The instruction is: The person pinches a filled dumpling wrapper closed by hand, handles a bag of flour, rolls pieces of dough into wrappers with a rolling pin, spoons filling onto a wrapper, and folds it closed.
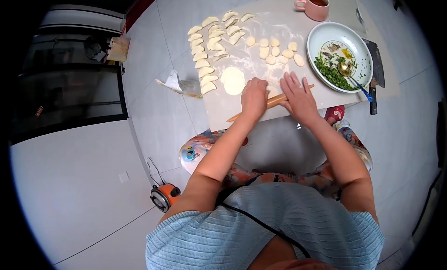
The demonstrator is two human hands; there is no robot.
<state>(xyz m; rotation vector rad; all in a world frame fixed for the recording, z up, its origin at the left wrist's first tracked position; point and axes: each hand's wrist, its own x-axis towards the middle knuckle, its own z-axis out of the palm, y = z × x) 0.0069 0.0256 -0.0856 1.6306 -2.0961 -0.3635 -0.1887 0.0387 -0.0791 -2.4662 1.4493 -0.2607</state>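
Tiled floor (163, 60) opens past the board (216, 114), whose near edge runs behind the fingers (294, 78); right hand (300, 98) spreads over the rolling pin (276, 101), left hand (254, 97) curls beside it, grip hidden. Far left, an orange label (39, 111) blurs.

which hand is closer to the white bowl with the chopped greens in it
Right. The right hand lies on the rolling pin, just below and left of the bowl in the picture; the left hand is farther left, beyond the right one.
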